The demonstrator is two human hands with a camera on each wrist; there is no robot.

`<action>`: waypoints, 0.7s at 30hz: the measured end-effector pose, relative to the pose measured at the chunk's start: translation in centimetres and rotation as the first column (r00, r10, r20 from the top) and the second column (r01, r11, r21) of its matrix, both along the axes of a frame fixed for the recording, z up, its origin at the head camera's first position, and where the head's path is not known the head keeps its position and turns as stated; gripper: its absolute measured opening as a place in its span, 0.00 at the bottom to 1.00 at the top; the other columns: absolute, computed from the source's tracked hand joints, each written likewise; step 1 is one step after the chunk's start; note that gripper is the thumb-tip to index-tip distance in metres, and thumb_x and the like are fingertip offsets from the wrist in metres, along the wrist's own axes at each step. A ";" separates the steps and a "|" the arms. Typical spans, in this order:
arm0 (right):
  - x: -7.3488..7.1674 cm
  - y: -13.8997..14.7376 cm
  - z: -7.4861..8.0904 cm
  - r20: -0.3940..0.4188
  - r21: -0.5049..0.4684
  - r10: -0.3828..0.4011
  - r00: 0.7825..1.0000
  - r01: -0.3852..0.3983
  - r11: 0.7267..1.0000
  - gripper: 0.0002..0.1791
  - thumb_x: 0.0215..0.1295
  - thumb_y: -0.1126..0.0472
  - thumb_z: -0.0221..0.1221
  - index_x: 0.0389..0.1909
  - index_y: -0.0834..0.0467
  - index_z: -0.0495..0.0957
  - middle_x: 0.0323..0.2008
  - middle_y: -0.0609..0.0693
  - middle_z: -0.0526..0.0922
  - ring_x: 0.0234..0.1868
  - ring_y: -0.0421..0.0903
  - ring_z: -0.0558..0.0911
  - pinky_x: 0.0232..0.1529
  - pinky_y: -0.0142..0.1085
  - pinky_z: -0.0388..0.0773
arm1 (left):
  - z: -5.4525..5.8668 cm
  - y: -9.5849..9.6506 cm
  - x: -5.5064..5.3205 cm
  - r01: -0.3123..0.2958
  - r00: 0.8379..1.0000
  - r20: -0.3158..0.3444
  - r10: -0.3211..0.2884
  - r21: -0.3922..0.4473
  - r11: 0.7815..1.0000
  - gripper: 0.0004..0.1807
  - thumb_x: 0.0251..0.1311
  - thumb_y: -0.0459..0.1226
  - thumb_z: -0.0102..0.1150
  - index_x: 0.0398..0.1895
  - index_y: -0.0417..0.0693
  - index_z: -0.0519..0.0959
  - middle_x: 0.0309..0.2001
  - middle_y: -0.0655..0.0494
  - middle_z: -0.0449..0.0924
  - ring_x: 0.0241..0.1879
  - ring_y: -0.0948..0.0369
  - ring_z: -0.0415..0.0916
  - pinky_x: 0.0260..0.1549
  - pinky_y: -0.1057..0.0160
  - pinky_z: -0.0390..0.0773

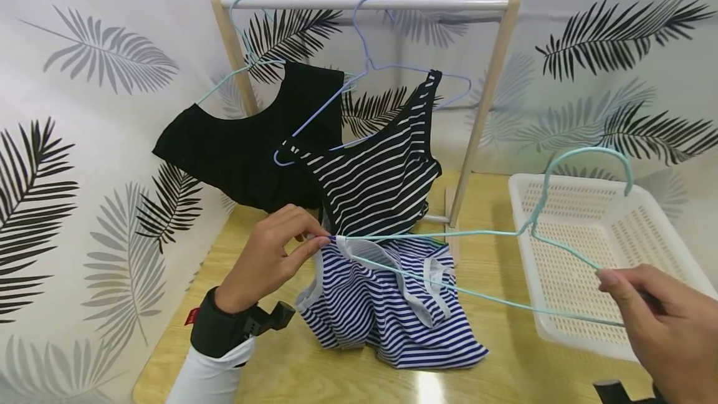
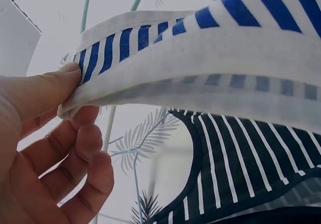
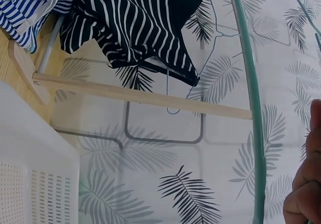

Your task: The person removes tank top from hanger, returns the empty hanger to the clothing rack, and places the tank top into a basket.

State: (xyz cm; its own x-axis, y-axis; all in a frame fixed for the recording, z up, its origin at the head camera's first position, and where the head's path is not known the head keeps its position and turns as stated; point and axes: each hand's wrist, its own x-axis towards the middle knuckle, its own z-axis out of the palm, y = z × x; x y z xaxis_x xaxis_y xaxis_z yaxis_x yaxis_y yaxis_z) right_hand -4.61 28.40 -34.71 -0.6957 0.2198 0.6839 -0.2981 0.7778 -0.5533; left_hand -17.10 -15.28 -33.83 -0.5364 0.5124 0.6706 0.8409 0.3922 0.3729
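My left hand (image 1: 275,248) pinches a shoulder strap of a blue-and-white striped tank top (image 1: 387,329) between thumb and index finger. In the left wrist view the strap (image 2: 115,48) with its white edging stretches rightward from the fingertips. On the right, my right hand (image 1: 667,323) grips a mint-green hanger (image 1: 540,204) near one end, its hook pointing up. The hanger's far end reaches the pinched strap, overlapping its white edge in the head view. The lower part of the top lies bunched on the table. The right wrist view shows only curled fingers (image 3: 303,184) beside the hanger.
Behind stands a wooden-legged rack with a white rail (image 1: 426,4). A black top (image 1: 252,142) on a mint hanger and a black-and-white striped top (image 1: 376,179) on a blue hanger (image 1: 359,24) hang there. A white basket (image 1: 527,267) stands at right on the wooden table (image 1: 314,373).
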 end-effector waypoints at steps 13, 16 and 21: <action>0.2 3.2 -1.0 -0.128 -0.067 -0.022 0.992 0.013 0.998 0.18 0.69 0.70 0.53 0.20 0.50 0.74 0.21 0.24 0.67 0.16 0.26 0.57 0.19 0.24 0.51 | -0.8 -1.3 -1.4 -0.118 0.992 0.049 0.119 -0.033 0.992 0.05 0.53 0.30 0.69 0.33 0.46 0.85 0.31 0.60 0.72 0.31 0.63 0.68 0.29 0.68 0.69; 0.2 3.5 -1.1 -0.128 -0.068 -0.018 0.992 0.009 0.998 0.19 0.70 0.69 0.53 0.24 0.42 0.74 0.18 0.28 0.65 0.16 0.26 0.56 0.20 0.24 0.50 | -0.9 -1.0 -1.9 -0.141 0.988 0.063 0.144 -0.044 0.989 0.05 0.54 0.30 0.68 0.34 0.47 0.85 0.29 0.62 0.75 0.27 0.65 0.67 0.25 0.68 0.70; 0.3 3.3 -1.3 -0.105 -0.097 -0.028 0.994 0.017 0.995 0.21 0.69 0.71 0.54 0.26 0.40 0.73 0.18 0.29 0.66 0.15 0.28 0.55 0.20 0.25 0.50 | -1.2 0.0 -2.2 -0.099 0.985 0.130 0.109 -0.077 0.992 0.04 0.59 0.33 0.65 0.37 0.46 0.84 0.34 0.60 0.83 0.29 0.67 0.73 0.29 0.66 0.78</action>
State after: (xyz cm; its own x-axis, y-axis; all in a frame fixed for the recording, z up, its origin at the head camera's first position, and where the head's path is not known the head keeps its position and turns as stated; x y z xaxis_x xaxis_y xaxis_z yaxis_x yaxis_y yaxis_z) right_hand -4.27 31.68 -35.99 -0.6143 0.3028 0.7287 -0.3422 0.7298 -0.5918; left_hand -19.27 -15.30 -35.03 -0.6718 0.4921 0.5536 0.7384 0.5039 0.4482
